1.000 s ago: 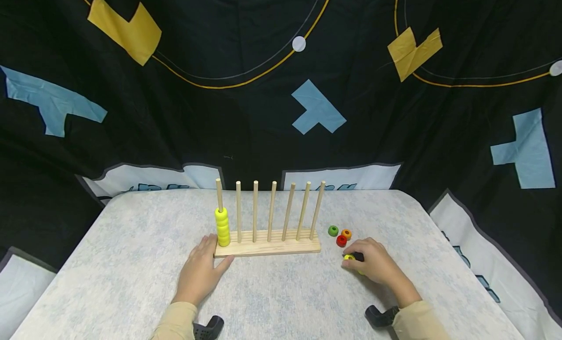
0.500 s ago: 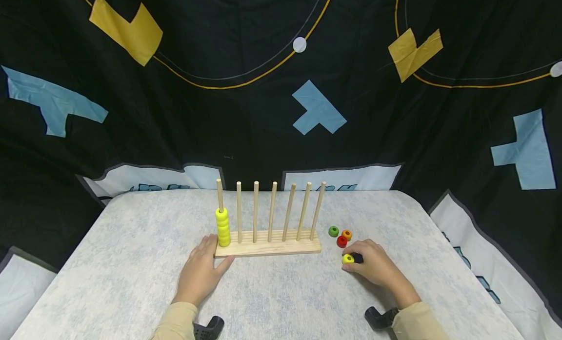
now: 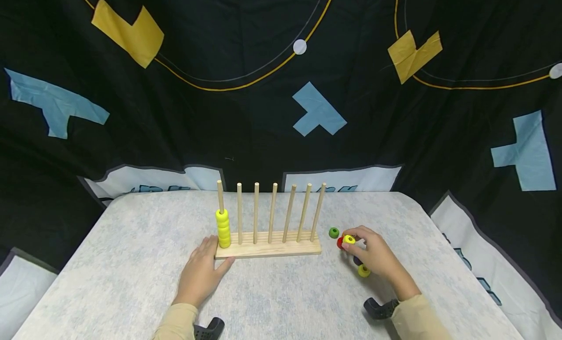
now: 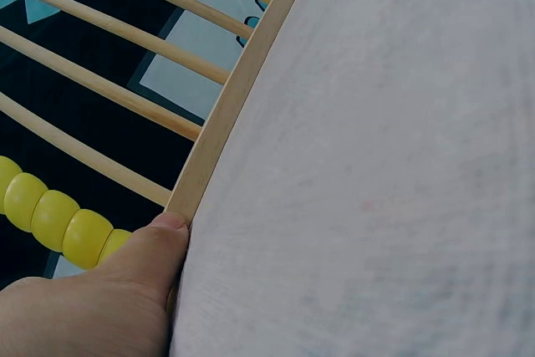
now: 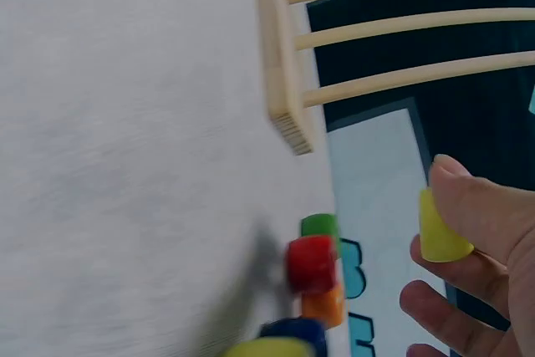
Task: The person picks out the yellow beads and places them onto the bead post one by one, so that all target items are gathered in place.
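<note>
A wooden bead rack (image 3: 269, 251) with several upright pegs stands on the table; a stack of yellow beads (image 3: 223, 228) fills the lower part of its leftmost peg. My left hand (image 3: 199, 270) holds the rack's left end, thumb (image 4: 150, 257) against the base's front edge and fingers at the side. Between thumb and fingertips my right hand (image 3: 375, 252) pinches a yellow bead (image 5: 441, 230), raised above the table right of the rack. Below it lie a red bead (image 5: 311, 263), an orange bead (image 5: 324, 305), a dark blue bead (image 5: 297, 332) and another yellow bead (image 3: 363, 270).
A green bead (image 3: 333, 232) lies just left of the right hand, beyond the red one. The pale table (image 3: 281, 301) ends at a black patterned cloth (image 3: 246, 120) hanging behind it. Each wrist carries a black device (image 3: 380, 309).
My right hand has lifted a yellow bead and moved slightly away from me, uncovering the dark blue bead and another yellow bead. My left hand stays on the rack.
</note>
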A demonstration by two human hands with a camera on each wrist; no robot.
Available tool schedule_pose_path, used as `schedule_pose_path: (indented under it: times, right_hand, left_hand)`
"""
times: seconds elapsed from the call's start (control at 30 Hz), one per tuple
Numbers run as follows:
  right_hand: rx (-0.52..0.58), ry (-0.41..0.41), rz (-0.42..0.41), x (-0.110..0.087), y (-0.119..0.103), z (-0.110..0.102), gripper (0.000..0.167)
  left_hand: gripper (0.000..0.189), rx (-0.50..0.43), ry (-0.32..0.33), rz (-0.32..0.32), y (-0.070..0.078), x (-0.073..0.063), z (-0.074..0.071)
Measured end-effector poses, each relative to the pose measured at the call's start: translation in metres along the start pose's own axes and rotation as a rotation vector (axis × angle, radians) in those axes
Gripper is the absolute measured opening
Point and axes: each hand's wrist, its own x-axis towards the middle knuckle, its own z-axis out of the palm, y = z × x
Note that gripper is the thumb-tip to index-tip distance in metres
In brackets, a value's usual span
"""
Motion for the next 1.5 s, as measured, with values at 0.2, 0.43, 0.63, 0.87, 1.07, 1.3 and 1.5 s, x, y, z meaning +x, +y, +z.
schedule_pose_path:
  times: [0.2, 0.43, 0.63, 0.87, 1.07, 1.3, 1.5]
  right_hand:
    - [-0.014, 0.08, -0.029, 0.015, -0.011, -0.011, 0.032]
    - [-0.016, 0.157, -0.032, 0.039, -0.03, -0.032, 0.033]
    - [-0.015, 0.206, -0.061, 0.059, -0.049, -0.051, 0.034]
    - [-0.012, 0.194, -0.076, 0.08, -0.072, -0.061, 0.033]
    - [-0.013, 0.194, -0.099, 0.093, -0.097, -0.061, 0.037]
    - [-0.011, 0.216, -0.157, 0.107, -0.124, -0.058, 0.036]
    - [-0.001, 0.199, -0.175, 0.117, -0.146, -0.054, 0.037]
  left_hand:
    - [0.08, -0.002, -0.002, 0.004, -0.001, 0.0, 0.001]
    - [0.08, -0.005, 0.001, 0.007, -0.001, 0.0, 0.002]
    - [0.08, -0.006, 0.009, 0.012, -0.002, 0.0, 0.002]
    - [0.08, -0.006, 0.014, 0.01, -0.003, -0.001, 0.003]
    - [0.081, -0.003, 0.015, 0.016, -0.004, 0.0, 0.003]
    - [0.081, -0.004, 0.024, 0.024, -0.004, 0.0, 0.004]
    - [0.08, -0.006, 0.028, 0.026, -0.003, 0.0, 0.003]
